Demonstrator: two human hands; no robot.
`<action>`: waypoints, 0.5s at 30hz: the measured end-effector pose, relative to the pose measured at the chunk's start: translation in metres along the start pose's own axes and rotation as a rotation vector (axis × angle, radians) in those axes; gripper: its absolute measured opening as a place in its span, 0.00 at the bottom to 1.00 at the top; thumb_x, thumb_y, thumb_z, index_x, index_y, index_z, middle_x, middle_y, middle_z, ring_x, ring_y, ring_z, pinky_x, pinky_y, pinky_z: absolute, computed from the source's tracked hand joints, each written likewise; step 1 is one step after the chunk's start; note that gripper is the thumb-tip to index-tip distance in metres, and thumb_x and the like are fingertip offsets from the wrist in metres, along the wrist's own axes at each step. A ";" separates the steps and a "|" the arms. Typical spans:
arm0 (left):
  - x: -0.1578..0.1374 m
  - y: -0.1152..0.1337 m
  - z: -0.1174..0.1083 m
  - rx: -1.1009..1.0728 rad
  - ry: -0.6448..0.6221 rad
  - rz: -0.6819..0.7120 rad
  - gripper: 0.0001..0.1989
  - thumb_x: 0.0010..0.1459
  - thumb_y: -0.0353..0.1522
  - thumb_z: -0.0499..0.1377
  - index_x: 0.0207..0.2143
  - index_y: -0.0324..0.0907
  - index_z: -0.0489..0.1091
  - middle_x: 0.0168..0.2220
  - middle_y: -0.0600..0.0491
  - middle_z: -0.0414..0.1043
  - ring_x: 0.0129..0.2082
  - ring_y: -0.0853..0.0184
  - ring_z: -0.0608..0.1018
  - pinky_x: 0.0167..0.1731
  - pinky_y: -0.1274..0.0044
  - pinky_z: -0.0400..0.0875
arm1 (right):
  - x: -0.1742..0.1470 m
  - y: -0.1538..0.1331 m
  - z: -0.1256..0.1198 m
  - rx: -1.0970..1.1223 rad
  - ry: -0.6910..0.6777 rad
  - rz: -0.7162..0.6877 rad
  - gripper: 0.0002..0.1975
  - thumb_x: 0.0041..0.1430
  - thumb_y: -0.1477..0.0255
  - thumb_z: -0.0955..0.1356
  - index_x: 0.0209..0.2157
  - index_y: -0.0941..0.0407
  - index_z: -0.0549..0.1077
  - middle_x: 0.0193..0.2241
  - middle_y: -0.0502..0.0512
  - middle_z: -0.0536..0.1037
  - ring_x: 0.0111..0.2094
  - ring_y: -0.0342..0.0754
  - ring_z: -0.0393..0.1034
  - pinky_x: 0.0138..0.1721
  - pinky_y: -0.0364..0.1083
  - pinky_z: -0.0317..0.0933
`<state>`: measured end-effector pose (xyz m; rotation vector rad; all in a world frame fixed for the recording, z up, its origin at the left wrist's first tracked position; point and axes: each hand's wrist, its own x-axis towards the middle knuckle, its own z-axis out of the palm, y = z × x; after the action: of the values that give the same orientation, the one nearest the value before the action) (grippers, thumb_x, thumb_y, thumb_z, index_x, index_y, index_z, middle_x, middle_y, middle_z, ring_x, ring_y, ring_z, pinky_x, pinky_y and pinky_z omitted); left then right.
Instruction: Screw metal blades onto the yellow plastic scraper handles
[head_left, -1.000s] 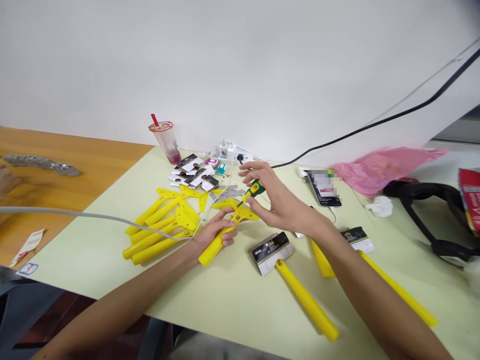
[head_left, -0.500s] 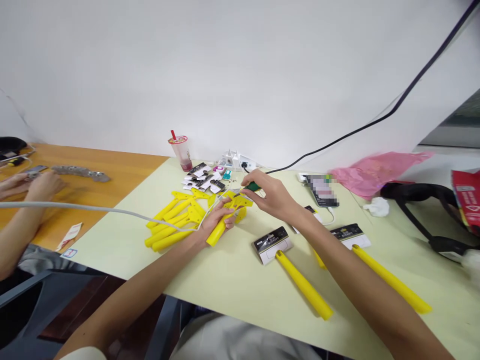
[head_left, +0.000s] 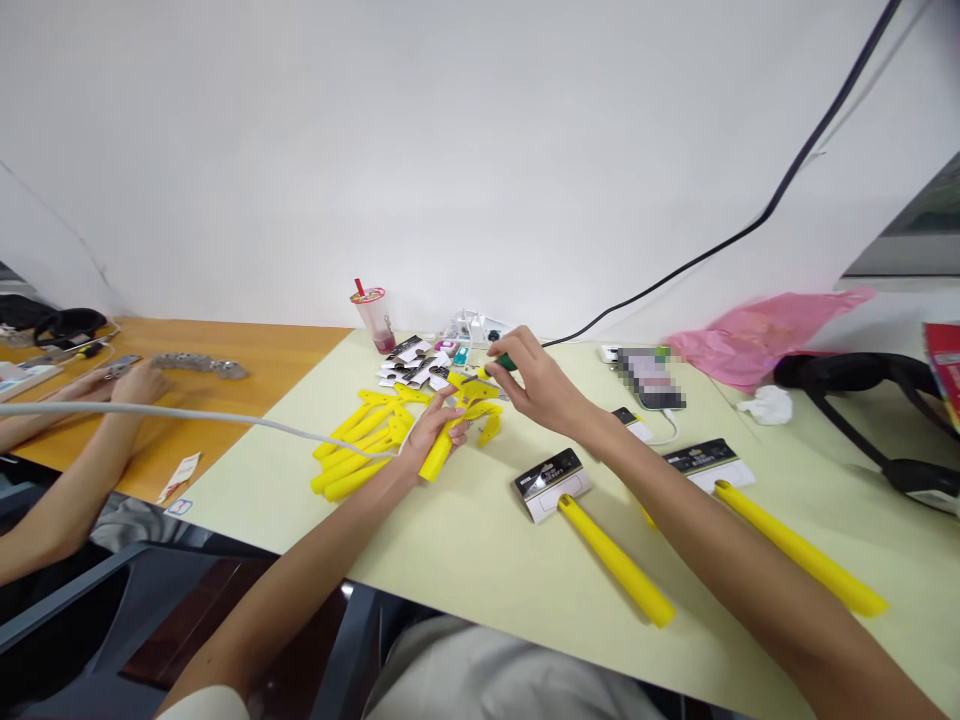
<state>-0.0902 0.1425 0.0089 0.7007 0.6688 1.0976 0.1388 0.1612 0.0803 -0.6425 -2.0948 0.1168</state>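
My left hand (head_left: 429,432) is closed around a yellow scraper (head_left: 437,460), its handle slanting down toward me and its flat head up. In my right hand (head_left: 541,385) is a screwdriver (head_left: 507,362) with a green handle, pinched by the fingers. Its shaft points left to the scraper's head; whether the tip touches a screw is too small to tell. Left of my left hand lies a pile of yellow scraper handles (head_left: 352,465). Another yellow head piece (head_left: 489,428) shows just behind the held one.
Printed cards (head_left: 412,365) lie behind the pile, beside a drink cup (head_left: 373,322). Scrapers with card sleeves (head_left: 619,565) lie at right, under and beside my right arm. Farther right are a phone (head_left: 651,378), pink bag (head_left: 757,335) and black headset (head_left: 847,400). A co-worker's hands (head_left: 139,385) are at left.
The view has shifted a little, so most things sit farther right. Both hands keep their holds; my right hand and the screwdriver have risen slightly over the scraper's head.
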 end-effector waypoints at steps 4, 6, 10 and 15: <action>0.001 0.001 -0.001 -0.016 -0.003 0.021 0.33 0.49 0.24 0.74 0.51 0.49 0.61 0.34 0.63 0.70 0.19 0.81 0.67 0.21 0.85 0.62 | 0.000 0.001 0.001 0.100 -0.017 -0.101 0.11 0.78 0.70 0.63 0.58 0.50 0.66 0.59 0.66 0.71 0.64 0.57 0.68 0.62 0.59 0.67; 0.001 0.002 -0.001 -0.007 -0.006 0.029 0.33 0.48 0.24 0.74 0.50 0.49 0.61 0.33 0.64 0.69 0.19 0.80 0.67 0.21 0.84 0.62 | 0.000 0.002 0.003 0.116 0.011 -0.099 0.07 0.78 0.69 0.64 0.54 0.50 0.68 0.52 0.61 0.75 0.54 0.55 0.73 0.55 0.56 0.71; 0.001 -0.001 0.002 0.046 -0.011 0.019 0.34 0.45 0.26 0.75 0.50 0.49 0.61 0.36 0.62 0.73 0.17 0.80 0.65 0.19 0.83 0.60 | 0.001 0.002 0.005 0.031 0.113 -0.050 0.05 0.77 0.65 0.67 0.48 0.51 0.68 0.44 0.59 0.74 0.45 0.55 0.73 0.47 0.56 0.72; 0.000 -0.002 0.003 0.054 -0.019 0.035 0.35 0.44 0.27 0.76 0.49 0.49 0.60 0.39 0.60 0.75 0.17 0.81 0.65 0.19 0.83 0.59 | 0.005 -0.004 -0.001 0.126 0.053 -0.105 0.07 0.77 0.68 0.65 0.53 0.50 0.68 0.55 0.64 0.74 0.58 0.58 0.72 0.58 0.60 0.70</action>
<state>-0.0865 0.1419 0.0094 0.7708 0.6749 1.1067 0.1357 0.1599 0.0857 -0.4549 -2.0479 0.1689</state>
